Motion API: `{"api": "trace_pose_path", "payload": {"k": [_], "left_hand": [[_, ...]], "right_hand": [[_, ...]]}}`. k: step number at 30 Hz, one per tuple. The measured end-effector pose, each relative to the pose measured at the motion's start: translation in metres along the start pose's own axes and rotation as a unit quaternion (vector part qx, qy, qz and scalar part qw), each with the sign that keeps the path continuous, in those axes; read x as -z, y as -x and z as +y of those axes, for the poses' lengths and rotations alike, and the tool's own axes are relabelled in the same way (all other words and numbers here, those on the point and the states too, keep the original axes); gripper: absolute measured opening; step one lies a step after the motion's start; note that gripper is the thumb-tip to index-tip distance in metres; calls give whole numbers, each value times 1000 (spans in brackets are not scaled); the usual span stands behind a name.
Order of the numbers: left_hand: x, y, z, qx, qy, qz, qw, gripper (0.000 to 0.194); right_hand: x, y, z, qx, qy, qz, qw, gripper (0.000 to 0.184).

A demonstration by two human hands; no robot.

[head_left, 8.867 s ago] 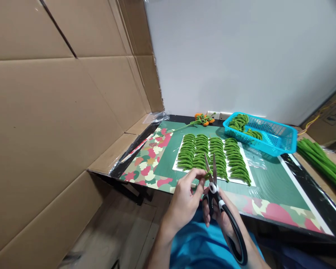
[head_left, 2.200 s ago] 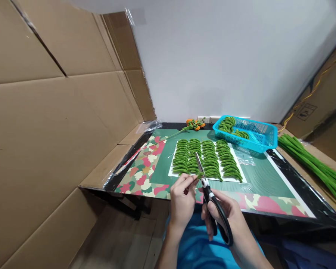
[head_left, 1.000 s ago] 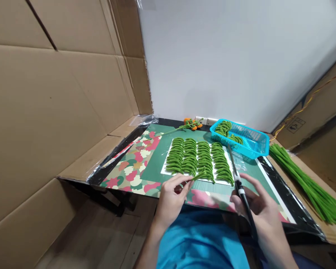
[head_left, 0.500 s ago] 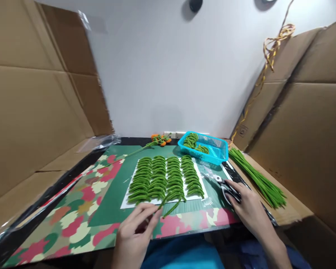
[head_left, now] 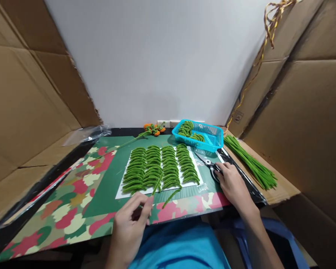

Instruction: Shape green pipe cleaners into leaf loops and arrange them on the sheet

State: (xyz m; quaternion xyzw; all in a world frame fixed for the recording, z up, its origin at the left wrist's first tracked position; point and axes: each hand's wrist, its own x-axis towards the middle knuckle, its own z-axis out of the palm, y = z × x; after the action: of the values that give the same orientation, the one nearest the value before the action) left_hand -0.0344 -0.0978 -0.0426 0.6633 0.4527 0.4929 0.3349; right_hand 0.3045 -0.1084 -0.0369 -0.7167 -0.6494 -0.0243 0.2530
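Note:
Between the thumb and fingertips of my left hand [head_left: 131, 222] is a short green pipe cleaner piece [head_left: 157, 184], pointing up and away from me. A second loose green piece [head_left: 170, 198] lies just right of it, at the mat's near edge. My right hand [head_left: 235, 186] has its fingers around the black handles of a pair of scissors [head_left: 208, 163], low against the table with the blades pointing away to the left. Beyond my left hand, curved green pieces [head_left: 170, 168] lie in several neat columns on a white sheet [head_left: 120, 195].
A blue plastic basket [head_left: 218, 145] at the back holds more curved green pieces. Long green pipe cleaners [head_left: 250, 162] are bundled on cardboard at right. An orange flower stem [head_left: 155, 129] lies at the back. Cardboard walls [head_left: 305, 112] flank the green mat [head_left: 100, 200].
The view has tilted down. The scissors' blades, blurred before, now show sharply, low over the table. My left hand still holds its green piece; the loose piece remains beside it.

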Motion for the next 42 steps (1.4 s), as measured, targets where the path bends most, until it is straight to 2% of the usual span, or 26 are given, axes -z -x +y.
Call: {"api": "trace_pose_path", "payload": {"k": [3,5,6,8,11,16,20,28,31,34,37,42], "left_hand": [[0,2,1,-9,-19,-4,1000,39],[0,3,2,-22,-32,-7,999,39],[0,4,2,-29,-37,-8,999,39],[1,4,3,-38,-42,-12,998,39],[2,5,6,-50,-51,-25,997,39],[4,7,11,-52,-60,-66,995,37],[3,9,15,-48,-61,-78,994,35],[0,8,12,-53,-108,-65,991,31],[0,4,2,-79,-116,-29,990,33],[-5,-1,-9,-98,-104,-10,990,32],[-9,-2,-12,-91,-113,-19,989,22],[-8,-2,-13,-76,-91,-11,993,24]], "right_hand": [[7,-8,-18,4,-72,38,997,32],[11,-11,-39,43,-172,44,983,29],[13,-11,-51,77,-219,30,972,28],[14,-9,-72,158,-272,-42,948,25],[5,-3,-90,211,-258,-132,934,20],[-24,8,-86,199,-195,-130,952,16],[-33,12,-81,211,-178,-119,954,15],[-31,9,-82,204,-226,-155,940,13],[-28,6,-85,222,-233,-164,933,13],[-26,4,-89,222,-216,-148,939,16],[-24,5,-94,206,-228,-125,943,19],[-21,5,-106,212,-280,-111,930,19]]}}
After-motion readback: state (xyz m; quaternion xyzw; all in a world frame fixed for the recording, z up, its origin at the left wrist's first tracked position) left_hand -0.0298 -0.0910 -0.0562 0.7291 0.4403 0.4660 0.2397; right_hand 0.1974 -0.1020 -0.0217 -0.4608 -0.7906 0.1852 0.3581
